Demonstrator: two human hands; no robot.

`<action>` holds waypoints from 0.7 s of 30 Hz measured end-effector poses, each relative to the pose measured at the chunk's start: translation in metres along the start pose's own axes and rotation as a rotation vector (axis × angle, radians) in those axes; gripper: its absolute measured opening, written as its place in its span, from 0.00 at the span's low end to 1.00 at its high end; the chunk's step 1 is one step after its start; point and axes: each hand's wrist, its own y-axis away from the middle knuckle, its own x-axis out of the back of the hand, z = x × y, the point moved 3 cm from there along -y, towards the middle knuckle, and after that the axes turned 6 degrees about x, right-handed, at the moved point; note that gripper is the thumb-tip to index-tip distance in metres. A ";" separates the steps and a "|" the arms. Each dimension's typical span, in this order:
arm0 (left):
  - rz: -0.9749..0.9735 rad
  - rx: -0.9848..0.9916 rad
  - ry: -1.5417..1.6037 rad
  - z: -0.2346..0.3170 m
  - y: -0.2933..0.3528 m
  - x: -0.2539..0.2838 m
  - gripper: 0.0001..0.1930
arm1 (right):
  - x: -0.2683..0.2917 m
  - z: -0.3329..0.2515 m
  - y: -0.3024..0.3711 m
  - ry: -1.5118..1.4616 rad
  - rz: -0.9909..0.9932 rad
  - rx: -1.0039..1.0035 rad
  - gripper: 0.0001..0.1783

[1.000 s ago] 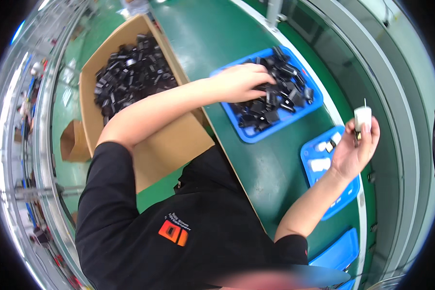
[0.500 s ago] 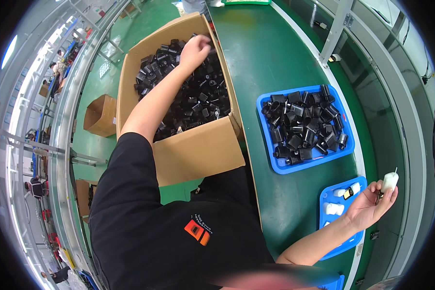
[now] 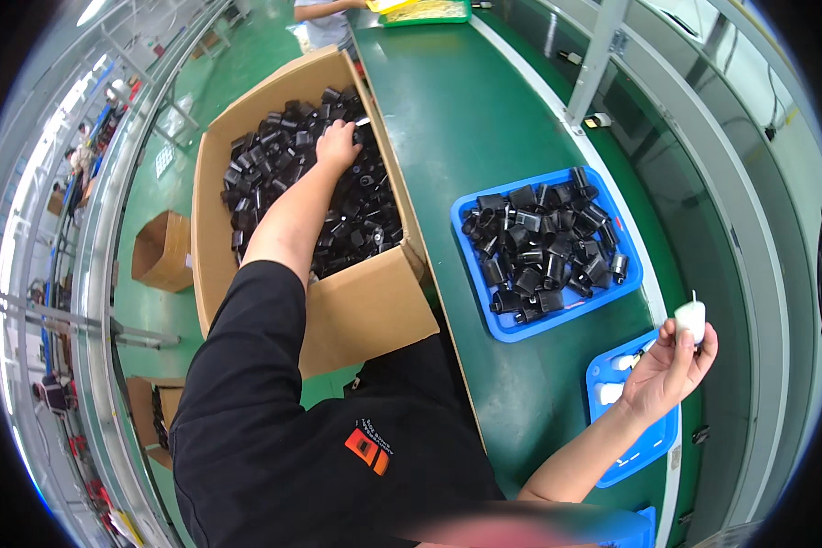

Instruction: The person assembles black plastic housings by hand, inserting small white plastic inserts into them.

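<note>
Inside the large cardboard box (image 3: 365, 315), my left hand (image 3: 338, 144) reaches down among a heap of small black plastic housings (image 3: 279, 151). Its fingers curl over some pieces, and their tips are hidden, so what they grip cannot be made out. My right hand (image 3: 669, 370) is raised at the right, above a small blue tray (image 3: 644, 457). Between thumb and fingers it holds a white candle-shaped piece (image 3: 691, 321), upright, with a thin wick-like tip on top. A few similar white pieces (image 3: 609, 393) lie in that tray, partly behind my hand.
A bigger blue tray (image 3: 511, 331) full of black housings (image 3: 543, 242) rests on the green bench (image 3: 438, 137). Beyond the box stands another person (image 3: 324, 27), beside a green tray (image 3: 429, 13). A smaller carton (image 3: 163, 251) sits on the floor at left. Metal framing (image 3: 603, 64) borders the bench.
My left hand has drawn nearer from the far right corner of the box, still among the housings. My right hand has risen slightly with the white piece. The whole view has shifted a little.
</note>
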 end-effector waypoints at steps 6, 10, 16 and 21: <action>0.162 -0.139 0.449 -0.001 0.014 0.038 0.21 | -0.008 -0.006 0.000 0.013 -0.028 -0.087 0.18; 0.171 -0.355 1.113 0.050 0.061 0.133 0.21 | -0.024 -0.006 0.004 0.050 -0.110 -0.158 0.16; -0.066 -1.085 1.185 0.188 0.164 0.217 0.26 | -0.054 -0.015 0.029 0.335 -0.376 -0.095 0.16; -0.338 -1.160 1.446 0.260 0.209 0.201 0.27 | -0.077 -0.024 0.042 0.297 -0.491 0.011 0.17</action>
